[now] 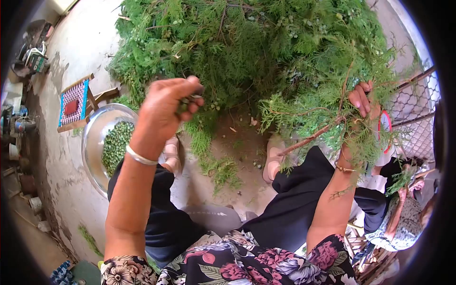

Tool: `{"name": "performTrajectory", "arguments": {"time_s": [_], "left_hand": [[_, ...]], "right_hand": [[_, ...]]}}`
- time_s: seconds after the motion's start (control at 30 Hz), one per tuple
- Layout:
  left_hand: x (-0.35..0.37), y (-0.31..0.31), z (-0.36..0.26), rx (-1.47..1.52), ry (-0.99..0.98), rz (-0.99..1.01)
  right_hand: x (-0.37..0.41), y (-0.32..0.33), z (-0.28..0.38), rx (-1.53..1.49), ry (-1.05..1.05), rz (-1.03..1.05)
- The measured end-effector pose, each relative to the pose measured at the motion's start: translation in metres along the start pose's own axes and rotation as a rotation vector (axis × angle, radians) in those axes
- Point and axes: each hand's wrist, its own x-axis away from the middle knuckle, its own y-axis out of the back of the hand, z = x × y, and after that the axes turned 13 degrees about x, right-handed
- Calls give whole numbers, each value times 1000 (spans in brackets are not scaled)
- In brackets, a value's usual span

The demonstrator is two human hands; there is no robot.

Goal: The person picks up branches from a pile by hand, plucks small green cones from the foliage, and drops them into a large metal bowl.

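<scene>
My left hand (173, 99), with a silver bangle at its wrist, is raised in front of the green pile. Its fingers are curled closed around a few small green cones (184, 101), partly hidden by the fingers. My right hand (361, 98) grips a leafy conifer branch (313, 135), whose bare brown stem slants down toward my knee. Sprays of foliage cover part of that hand and wrist. To the left of my left forearm, a wide metal bowl (89, 154) holds many small green cones (116, 145).
A large heap of cut conifer branches (237, 52) fills the floor ahead. A low woven stool (73, 105) stands beyond the bowl. Loose sprigs (221, 173) lie between my feet. At right are wire mesh (418, 104) and another person (399, 218) holding a sprig.
</scene>
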Motion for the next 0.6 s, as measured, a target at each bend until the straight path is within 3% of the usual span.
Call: {"name": "performTrajectory", "arguments": {"time_s": [0.07,0.13,0.27,0.33,0.37,0.43,0.5,0.6], "left_hand": [[1,-12,15,-81,45,9],[-1,-19,31,-93,122,57],[-4,-20,65,94,171,195],[-1,-24,71,268,191,295],[14,-44,52,337,217,246],[10,-35,46,329,213,304],[2,-24,39,267,187,423],[7,-22,35,210,203,407]], "right_hand": [[-2,2,0,-85,-20,-22],[-5,5,1,-73,-104,116],[-12,14,-7,-113,-51,241],[-16,18,-5,-91,-132,366],[-13,10,-6,-91,-128,360],[-6,-6,-9,-106,-94,110],[-6,-3,-8,-83,-78,103],[-10,13,-5,-39,-65,153]]}}
